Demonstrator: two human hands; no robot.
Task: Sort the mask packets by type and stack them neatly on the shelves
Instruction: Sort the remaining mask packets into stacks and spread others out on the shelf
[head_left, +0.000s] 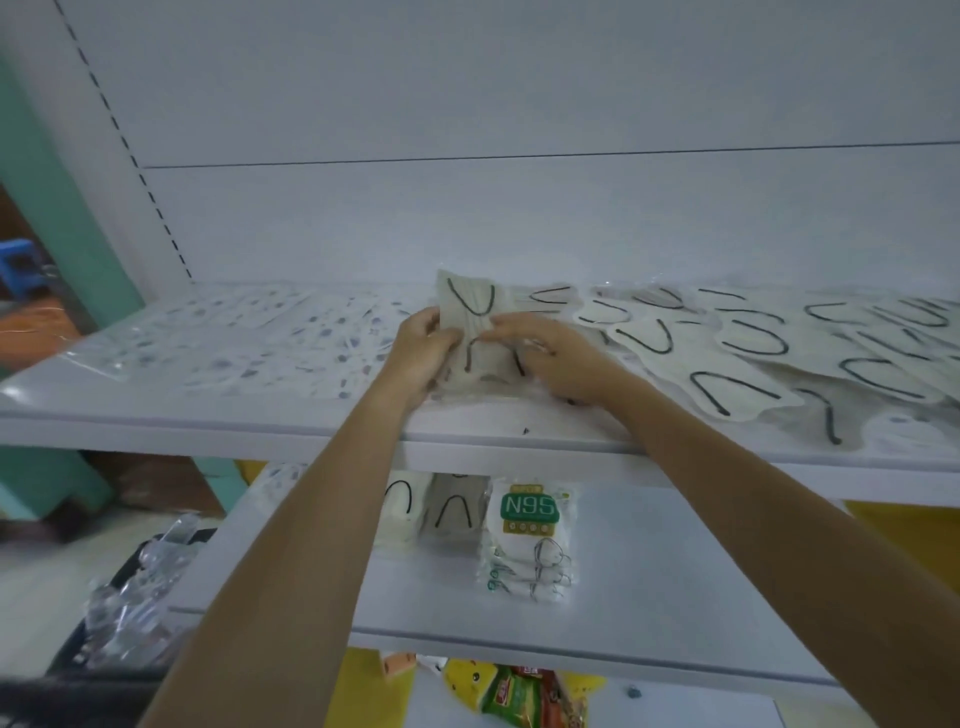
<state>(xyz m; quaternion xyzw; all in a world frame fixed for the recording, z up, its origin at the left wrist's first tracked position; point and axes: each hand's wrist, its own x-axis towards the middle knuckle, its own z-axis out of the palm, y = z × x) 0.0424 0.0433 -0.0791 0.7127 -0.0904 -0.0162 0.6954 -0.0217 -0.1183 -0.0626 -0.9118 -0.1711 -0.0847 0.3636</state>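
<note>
On the upper white shelf (208, 421), my left hand (423, 348) and my right hand (550, 353) both grip a small stack of beige mask packets with black ear loops (470, 306), its far end tilted up. Cream mask packets with black loops (727, 358) lie spread to the right. Patterned white mask packets (249, 338) cover the shelf's left part. On the lower shelf (675, 597) lie a cream packet (397, 506), a grey-beige packet (454, 512) and an N95 packet stack (530, 540).
A dark bin with clear plastic wrappers (135, 597) stands at the lower left. Colourful snack packs (514, 691) lie below the lower shelf. A green wall (57, 208) borders the shelving on the left. The shelf's back panel rises behind the packets.
</note>
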